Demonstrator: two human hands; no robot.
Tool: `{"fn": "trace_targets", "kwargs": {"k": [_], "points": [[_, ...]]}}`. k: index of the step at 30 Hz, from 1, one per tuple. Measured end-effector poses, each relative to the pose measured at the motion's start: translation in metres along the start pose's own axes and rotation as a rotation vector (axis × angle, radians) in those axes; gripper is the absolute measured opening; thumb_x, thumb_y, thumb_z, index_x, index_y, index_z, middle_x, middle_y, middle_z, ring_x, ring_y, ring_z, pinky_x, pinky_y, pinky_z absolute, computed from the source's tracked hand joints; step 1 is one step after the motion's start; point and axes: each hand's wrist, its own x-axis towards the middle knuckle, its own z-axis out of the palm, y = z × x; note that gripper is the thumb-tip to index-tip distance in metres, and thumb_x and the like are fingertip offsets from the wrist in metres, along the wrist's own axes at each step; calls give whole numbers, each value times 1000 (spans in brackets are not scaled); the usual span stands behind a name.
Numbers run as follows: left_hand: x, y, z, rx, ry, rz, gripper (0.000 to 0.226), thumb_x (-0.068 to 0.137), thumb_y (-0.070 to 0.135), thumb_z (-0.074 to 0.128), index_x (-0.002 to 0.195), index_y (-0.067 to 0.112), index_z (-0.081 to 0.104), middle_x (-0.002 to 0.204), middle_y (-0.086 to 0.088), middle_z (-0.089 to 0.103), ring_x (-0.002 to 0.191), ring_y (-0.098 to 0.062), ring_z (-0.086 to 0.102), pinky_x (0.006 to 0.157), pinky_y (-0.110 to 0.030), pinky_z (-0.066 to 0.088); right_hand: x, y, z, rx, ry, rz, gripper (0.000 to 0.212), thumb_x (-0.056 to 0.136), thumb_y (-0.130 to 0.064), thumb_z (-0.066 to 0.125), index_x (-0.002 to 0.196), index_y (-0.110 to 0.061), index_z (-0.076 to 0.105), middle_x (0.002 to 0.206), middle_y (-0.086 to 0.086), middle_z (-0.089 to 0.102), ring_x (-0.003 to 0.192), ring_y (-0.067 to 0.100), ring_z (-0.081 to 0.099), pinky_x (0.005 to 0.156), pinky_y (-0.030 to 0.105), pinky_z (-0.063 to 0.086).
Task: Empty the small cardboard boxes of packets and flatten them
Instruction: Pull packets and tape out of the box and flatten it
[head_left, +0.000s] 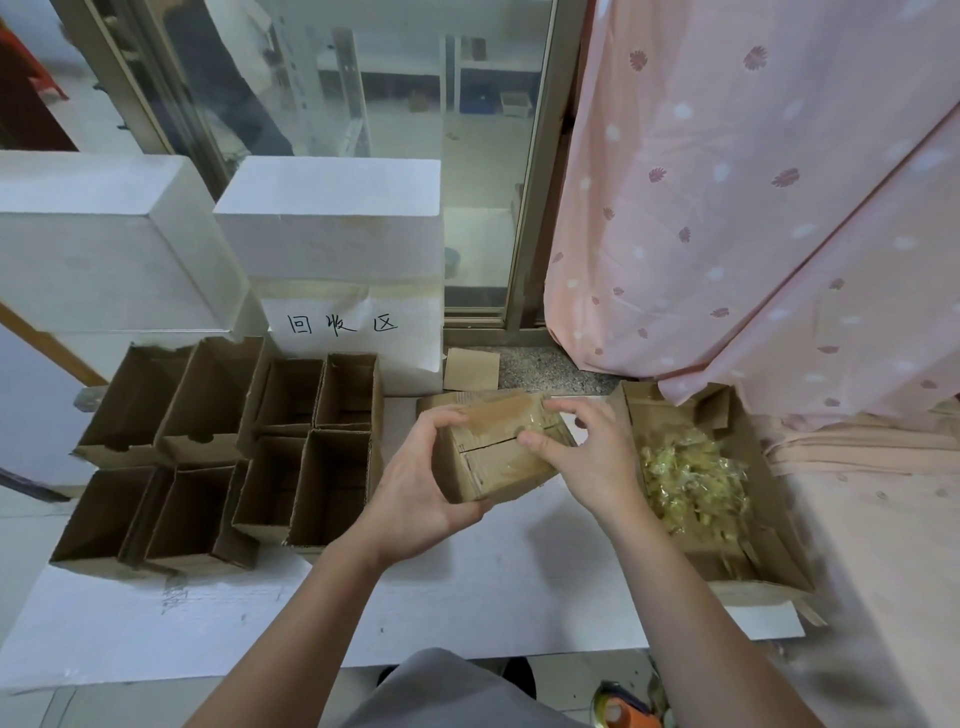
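Standing over a white table (467, 613), the person reaches both bare forearms out from the near edge toward a small cardboard box (493, 447) held above the middle of the surface. Their left hand (415, 488) cups the box from below and from the left, fingers curled over its far left corner and thumb along the near side, so that it grips the box. Their right hand (592, 457) comes in from the right with its fingertips pinching at the taped top of the same box, where a seam runs across the flaps; the tape looks shiny and partly lifted, though I cannot tell how far. To the right, near the table's right edge, sits a larger open carton (769, 540) with a heap of clear packets (691, 483) of yellowish contents lying inside it. To the left of the hands stands a cluster of empty open boxes (234, 452), set side by side in two rows with their flaps up. Farther back on the left are white foam blocks (332, 218), one carrying a paper sign (343, 325) with handwritten characters. On the far right hangs a pink patterned curtain (753, 208), and behind the blocks is a glass door (395, 104).
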Motion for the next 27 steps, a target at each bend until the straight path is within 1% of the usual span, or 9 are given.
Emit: {"fn": "trace_targets", "kwargs": {"k": [3, 5, 10, 13, 17, 20, 23, 25, 27], "points": [[1, 1, 2, 11, -17, 14, 90, 67, 20, 96, 135, 40, 41, 143, 31, 42, 135, 2, 44, 110, -32, 45, 0, 0, 3, 92, -3, 47, 14, 82, -27, 86, 89, -33, 75, 110, -8, 69, 106, 15, 64, 92, 29, 50], [1, 1, 4, 19, -29, 16, 90, 67, 21, 95, 135, 42, 39, 145, 30, 40, 136, 4, 42, 111, -31, 45, 4, 2, 4, -16, 7, 20, 13, 87, -21, 81, 82, -29, 72, 104, -6, 69, 100, 14, 64, 83, 21, 45], [4, -2, 2, 47, -69, 2, 92, 70, 26, 94, 135, 47, 33, 144, 34, 36, 135, 8, 38, 109, -25, 43, 7, 1, -2, -256, 99, -31, 8, 100, -19, 64, 96, -12, 66, 86, -7, 60, 85, 16, 56, 70, 24, 33], [8, -5, -3, 119, -161, -29, 93, 72, 33, 90, 140, 43, 27, 143, 34, 31, 134, 7, 37, 110, -29, 45, 7, 2, -3, -360, 139, -87, 11, 100, -21, 63, 96, -11, 67, 81, -5, 62, 75, 16, 51, 66, 25, 26], [11, -2, 0, 485, -121, 48, 95, 74, 50, 84, 149, 25, 32, 155, 10, 22, 142, -12, 31, 119, -34, 35, 4, 1, -1, -359, 165, -169, 12, 96, -21, 69, 89, -12, 70, 86, -2, 70, 75, 17, 59, 68, 30, 41], [14, 3, 16, 704, -138, 16, 101, 75, 62, 75, 155, 24, 28, 156, 6, 29, 148, -20, 29, 127, -47, 20, -1, -1, 10, -367, 112, -183, 12, 95, -23, 70, 90, -13, 72, 91, -4, 71, 80, 16, 64, 71, 28, 45], [19, 1, 32, 755, -82, -21, 105, 75, 71, 73, 158, 29, 25, 149, 5, 41, 140, -22, 41, 121, -44, 29, -4, 3, 23, -280, 68, -272, 7, 90, -23, 78, 92, -16, 77, 91, -8, 73, 80, 14, 67, 76, 34, 55], [23, -2, 35, 721, 2, -40, 100, 74, 79, 69, 154, 34, 31, 136, 8, 48, 125, -20, 50, 105, -39, 43, -5, 2, 23, -136, -21, -294, 26, 84, -23, 83, 109, -24, 78, 98, -22, 71, 88, 6, 67, 82, 25, 55], [24, 0, 33, 672, 99, -85, 98, 70, 91, 59, 150, 38, 38, 124, 12, 50, 115, -15, 51, 96, -39, 45, -5, -3, 18, 48, -153, -189, 52, 80, -22, 87, 124, -39, 67, 104, -30, 67, 100, -7, 63, 88, 10, 47]]}}
